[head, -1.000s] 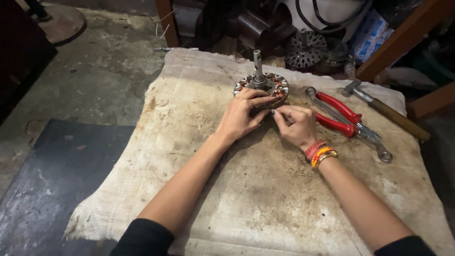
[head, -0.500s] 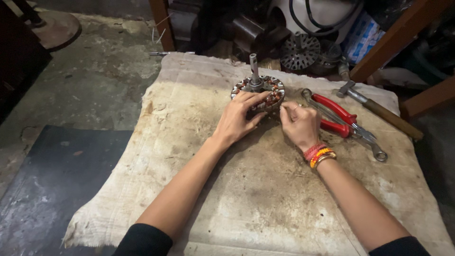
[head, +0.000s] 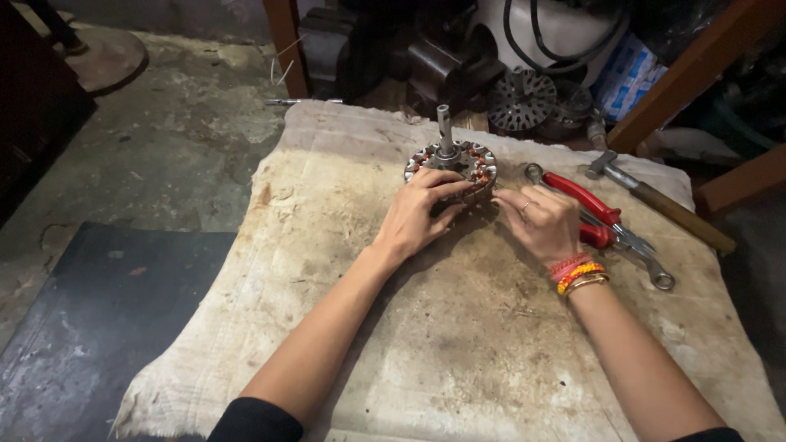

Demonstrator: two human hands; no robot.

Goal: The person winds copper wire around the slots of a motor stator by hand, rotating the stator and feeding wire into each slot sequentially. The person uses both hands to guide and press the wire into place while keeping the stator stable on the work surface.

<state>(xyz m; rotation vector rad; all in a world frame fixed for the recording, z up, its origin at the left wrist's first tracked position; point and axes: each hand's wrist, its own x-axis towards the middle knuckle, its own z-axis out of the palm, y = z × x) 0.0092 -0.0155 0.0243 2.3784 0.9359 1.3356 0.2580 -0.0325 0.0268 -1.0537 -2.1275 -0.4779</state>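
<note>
A round metal motor stator [head: 454,160] with copper windings and an upright steel shaft lies on a stained sack cloth [head: 458,344]. My left hand [head: 417,214] rests on its near rim, with the fingers curled over the windings. My right hand [head: 542,219] sits just right of the stator, fingertips touching its near right edge. Whether those fingers pinch a wire is hidden. Coloured bangles ring my right wrist.
Red-handled pliers [head: 591,209] and a spanner [head: 647,263] lie right of my right hand. A wooden-handled hammer [head: 665,206] lies further right. Motor parts and a round slotted core [head: 521,100] crowd the back. A dark mat [head: 90,327] covers the concrete floor at left.
The view has shifted slightly. Both hands stay at the stator's near edge; my right hand has drawn a little back from it.
</note>
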